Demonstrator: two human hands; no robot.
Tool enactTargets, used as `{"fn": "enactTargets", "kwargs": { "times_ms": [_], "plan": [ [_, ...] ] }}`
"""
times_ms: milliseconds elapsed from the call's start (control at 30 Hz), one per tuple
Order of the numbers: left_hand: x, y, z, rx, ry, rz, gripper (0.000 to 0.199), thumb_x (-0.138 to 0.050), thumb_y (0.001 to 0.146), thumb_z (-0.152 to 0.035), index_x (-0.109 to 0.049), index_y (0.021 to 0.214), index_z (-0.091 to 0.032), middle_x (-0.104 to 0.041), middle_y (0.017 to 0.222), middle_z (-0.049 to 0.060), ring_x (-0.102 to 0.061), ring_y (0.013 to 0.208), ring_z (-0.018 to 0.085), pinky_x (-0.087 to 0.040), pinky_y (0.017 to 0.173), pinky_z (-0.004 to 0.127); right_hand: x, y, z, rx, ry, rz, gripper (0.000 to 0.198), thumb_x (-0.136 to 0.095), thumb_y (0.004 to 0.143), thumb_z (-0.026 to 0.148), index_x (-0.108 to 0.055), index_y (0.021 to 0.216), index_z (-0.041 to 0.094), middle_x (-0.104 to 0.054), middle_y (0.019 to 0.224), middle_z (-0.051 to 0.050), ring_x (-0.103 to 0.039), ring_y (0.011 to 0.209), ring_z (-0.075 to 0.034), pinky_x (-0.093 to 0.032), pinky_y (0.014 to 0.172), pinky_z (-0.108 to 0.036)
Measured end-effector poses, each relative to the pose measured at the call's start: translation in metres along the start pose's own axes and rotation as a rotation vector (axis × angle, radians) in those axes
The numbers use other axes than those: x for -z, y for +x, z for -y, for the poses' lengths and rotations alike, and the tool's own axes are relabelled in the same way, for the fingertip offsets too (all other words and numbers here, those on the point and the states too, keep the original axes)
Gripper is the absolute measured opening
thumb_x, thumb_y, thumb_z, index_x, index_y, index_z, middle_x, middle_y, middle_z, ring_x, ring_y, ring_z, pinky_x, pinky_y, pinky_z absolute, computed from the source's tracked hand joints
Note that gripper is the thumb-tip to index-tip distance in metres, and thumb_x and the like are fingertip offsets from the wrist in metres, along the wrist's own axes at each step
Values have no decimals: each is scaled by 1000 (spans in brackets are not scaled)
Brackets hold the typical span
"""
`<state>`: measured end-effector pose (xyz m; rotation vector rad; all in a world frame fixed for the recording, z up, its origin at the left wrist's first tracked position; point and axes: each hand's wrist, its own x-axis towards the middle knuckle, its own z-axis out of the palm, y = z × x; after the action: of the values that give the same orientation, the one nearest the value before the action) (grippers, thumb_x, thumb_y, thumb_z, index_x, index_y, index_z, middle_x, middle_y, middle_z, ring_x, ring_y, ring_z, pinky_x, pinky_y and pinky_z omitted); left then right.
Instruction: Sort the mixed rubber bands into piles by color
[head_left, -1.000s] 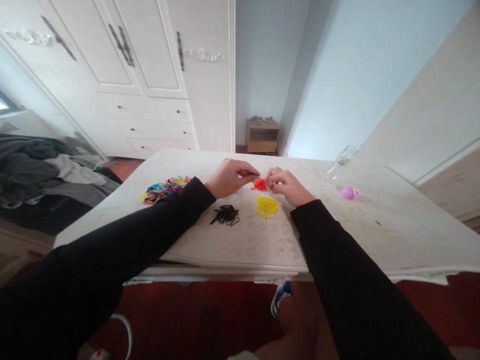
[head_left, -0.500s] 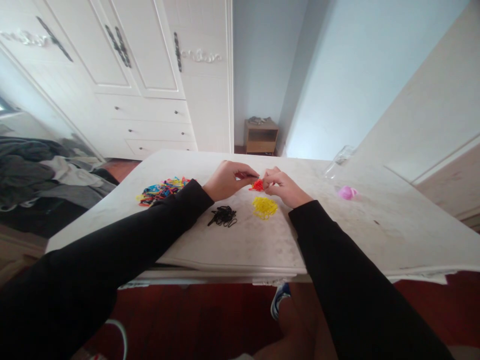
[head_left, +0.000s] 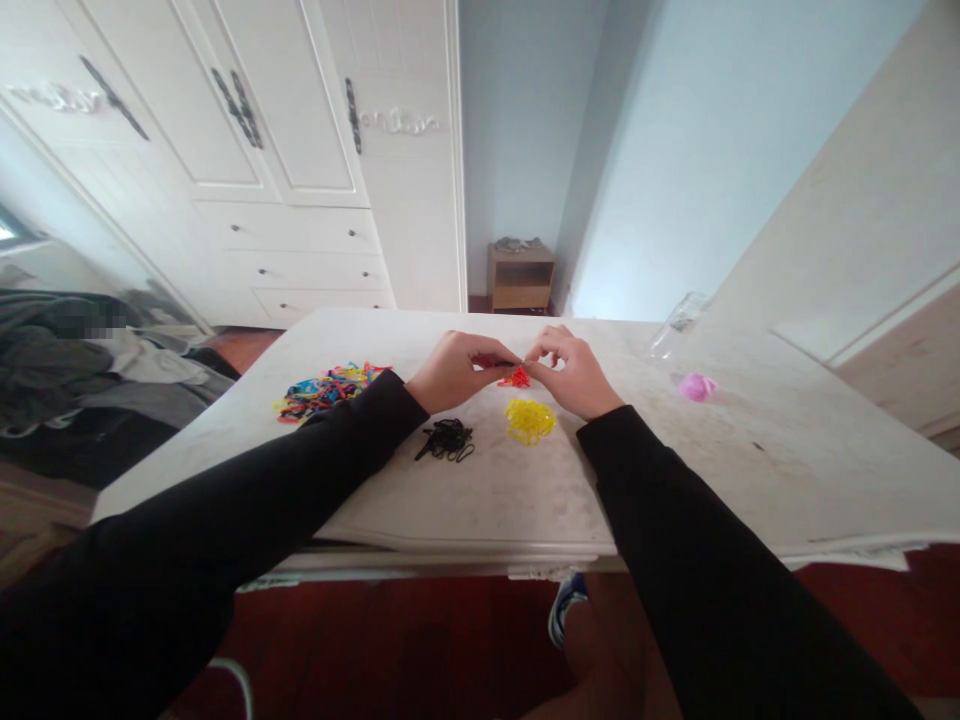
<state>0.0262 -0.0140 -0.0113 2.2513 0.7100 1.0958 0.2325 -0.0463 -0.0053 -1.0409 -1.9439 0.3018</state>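
My left hand (head_left: 469, 370) and my right hand (head_left: 576, 372) meet fingertip to fingertip over the white table (head_left: 487, 495). Each has thumb and forefinger closed in a pinch; what lies between them is too small to make out. Just beneath the fingertips is a small pile of red rubber bands (head_left: 517, 378), partly covered by the fingers. Closer to me lies a heap of yellow rubber bands (head_left: 530, 422). Left of that sits a heap of black rubber bands (head_left: 448, 440). A mixed, many-coloured pile of rubber bands (head_left: 322, 390) rests beyond my left sleeve, which hides part of it.
To the right a clear glass or plastic container (head_left: 679, 325) lies near the table's far edge, with a pink object (head_left: 697, 387) in front of it. A white wardrobe (head_left: 300, 120), a small wooden nightstand (head_left: 522, 275) and piled clothes (head_left: 82, 370) stand around the table.
My right hand has lifted slightly off the red bands, its thumb and forefinger now meeting the left fingertips. More of the red pile shows. The other piles have not moved.
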Motion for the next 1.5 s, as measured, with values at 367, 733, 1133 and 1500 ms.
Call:
{"fn": "enactTargets", "kwargs": {
  "times_ms": [367, 733, 1133, 1500],
  "plan": [
    [-4, 3, 7, 134, -282, -112, 23, -83, 76, -32, -79, 89, -13, -80, 84, 8, -76, 77, 19, -65, 75, 34, -4, 0, 1, -49, 21, 58, 25, -75, 83, 36, -63, 67, 21, -63, 75, -2, -54, 78, -18, -40, 70, -33],
    [-4, 2, 5, 215, -336, -148, 33, -85, 76, -41, -76, 88, -12, -79, 83, 9, -79, 78, 21, -68, 76, 35, 1, 1, 3, -102, 82, 85, 12, -67, 72, 15, -62, 63, 21, -61, 73, -1, -53, 73, -17, -38, 66, -33],
    [-3, 3, 4, 247, -339, -124, 31, -82, 80, -38, -76, 93, -11, -80, 87, 11, -79, 76, 21, -67, 74, 34, 13, -3, -1, -13, 74, 362, 18, -60, 69, 8, -56, 56, 20, -61, 93, -4, -49, 103, -27, -36, 100, -50],
    [-4, 3, -1, 243, -343, -96, 36, -86, 75, -43, -77, 87, -10, -78, 75, 8, -75, 65, 18, -64, 62, 28, 9, -1, -3, -14, -36, -26, 11, -71, 77, 22, -64, 68, 22, -61, 81, -4, -52, 93, -24, -42, 87, -42]
  ]
}}
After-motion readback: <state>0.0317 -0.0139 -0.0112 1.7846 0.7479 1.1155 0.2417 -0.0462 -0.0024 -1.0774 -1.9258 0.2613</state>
